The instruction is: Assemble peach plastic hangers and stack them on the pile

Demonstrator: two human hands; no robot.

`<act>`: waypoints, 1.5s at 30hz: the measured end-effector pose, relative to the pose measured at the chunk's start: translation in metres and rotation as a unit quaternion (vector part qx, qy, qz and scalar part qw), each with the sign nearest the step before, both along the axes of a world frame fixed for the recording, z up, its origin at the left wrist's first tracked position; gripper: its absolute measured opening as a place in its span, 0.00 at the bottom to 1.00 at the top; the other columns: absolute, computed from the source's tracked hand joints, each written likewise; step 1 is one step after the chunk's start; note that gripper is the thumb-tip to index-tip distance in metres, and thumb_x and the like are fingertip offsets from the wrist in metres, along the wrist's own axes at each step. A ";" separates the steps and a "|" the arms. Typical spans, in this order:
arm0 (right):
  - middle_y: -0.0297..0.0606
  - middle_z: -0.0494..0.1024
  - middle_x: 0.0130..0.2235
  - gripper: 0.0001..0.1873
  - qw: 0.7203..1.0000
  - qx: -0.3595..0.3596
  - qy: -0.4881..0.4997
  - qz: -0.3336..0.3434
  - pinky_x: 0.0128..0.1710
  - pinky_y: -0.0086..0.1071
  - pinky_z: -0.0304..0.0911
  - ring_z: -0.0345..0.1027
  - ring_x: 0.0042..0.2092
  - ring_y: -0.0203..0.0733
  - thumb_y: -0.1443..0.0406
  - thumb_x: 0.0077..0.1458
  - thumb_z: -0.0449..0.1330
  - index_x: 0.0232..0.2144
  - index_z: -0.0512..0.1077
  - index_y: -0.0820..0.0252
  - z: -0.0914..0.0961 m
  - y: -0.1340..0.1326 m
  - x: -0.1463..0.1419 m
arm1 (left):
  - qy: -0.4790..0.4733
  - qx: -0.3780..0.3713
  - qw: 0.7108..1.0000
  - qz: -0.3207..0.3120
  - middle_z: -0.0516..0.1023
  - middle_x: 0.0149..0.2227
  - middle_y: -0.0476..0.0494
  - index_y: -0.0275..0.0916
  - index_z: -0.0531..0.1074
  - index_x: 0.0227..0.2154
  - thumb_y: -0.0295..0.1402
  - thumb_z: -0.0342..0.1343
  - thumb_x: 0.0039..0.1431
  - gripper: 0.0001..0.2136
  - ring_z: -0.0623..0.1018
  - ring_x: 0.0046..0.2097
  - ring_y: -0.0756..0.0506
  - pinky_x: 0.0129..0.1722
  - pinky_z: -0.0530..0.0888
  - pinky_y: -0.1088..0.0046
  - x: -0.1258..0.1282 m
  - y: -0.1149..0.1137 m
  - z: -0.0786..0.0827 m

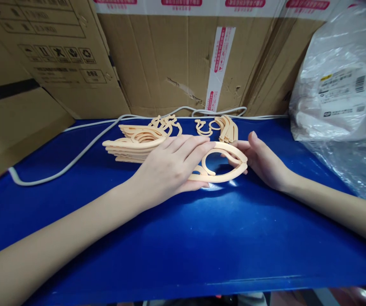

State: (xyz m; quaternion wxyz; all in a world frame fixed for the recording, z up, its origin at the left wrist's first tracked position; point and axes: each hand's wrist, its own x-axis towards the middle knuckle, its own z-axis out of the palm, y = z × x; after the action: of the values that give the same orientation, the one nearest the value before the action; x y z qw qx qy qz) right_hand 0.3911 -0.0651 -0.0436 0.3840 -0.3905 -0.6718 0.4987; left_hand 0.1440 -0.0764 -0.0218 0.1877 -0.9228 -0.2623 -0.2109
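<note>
A peach-coloured folding plastic hanger [226,177], folded into a leaf-like loop, is held above the blue table. My left hand [173,163] is closed on its left part, fingers over the top and thumb underneath. My right hand [262,159] is at the hanger's right end, thumb raised and apart from the fingers. Some of its fingertips pass behind the hanger, and whether they touch it I cannot tell. Just behind my left hand lies a stack of folded hangers [128,148], partly hidden by it.
Loose hanger hooks [167,123] and a small pile of hanger arms [227,128] lie toward the back of the blue table [183,250]. A white cable [87,159] runs along the left and back. Cardboard boxes [170,55] wall the rear; a clear plastic-wrapped package [336,93] stands at right.
</note>
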 end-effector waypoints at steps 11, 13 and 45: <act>0.42 0.75 0.51 0.12 0.890 0.341 -0.300 0.047 0.55 0.43 0.59 0.67 0.54 0.45 0.63 0.64 0.53 0.46 0.73 0.55 0.006 -0.011 -0.009 | -0.090 -0.124 0.988 0.034 0.70 0.56 0.34 0.32 0.61 0.59 0.53 0.55 0.59 0.34 0.71 0.54 0.40 0.54 0.69 0.57 -0.051 0.025 0.064; 0.43 0.74 0.54 0.13 0.868 0.362 -0.336 0.061 0.54 0.45 0.59 0.66 0.56 0.46 0.64 0.64 0.52 0.48 0.72 0.54 0.005 -0.011 -0.010 | -0.104 -0.172 0.978 0.054 0.70 0.57 0.37 0.38 0.59 0.61 0.51 0.54 0.60 0.32 0.72 0.53 0.41 0.53 0.70 0.58 -0.071 0.034 0.065; 0.43 0.70 0.57 0.14 0.842 0.367 -0.384 0.095 0.54 0.44 0.61 0.65 0.55 0.45 0.63 0.66 0.50 0.50 0.70 0.56 -0.003 -0.007 -0.005 | -0.115 -0.391 0.895 0.181 0.71 0.57 0.50 0.50 0.64 0.58 0.52 0.64 0.46 0.35 0.71 0.57 0.39 0.58 0.67 0.58 -0.129 0.070 0.051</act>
State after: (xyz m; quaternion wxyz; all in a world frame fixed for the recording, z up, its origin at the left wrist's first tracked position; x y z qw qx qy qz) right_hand 0.3857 -0.0716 -0.0468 0.1609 -0.3157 -0.9332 0.0596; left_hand 0.0154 -0.0061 0.0288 -0.1847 -0.8276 -0.5058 -0.1583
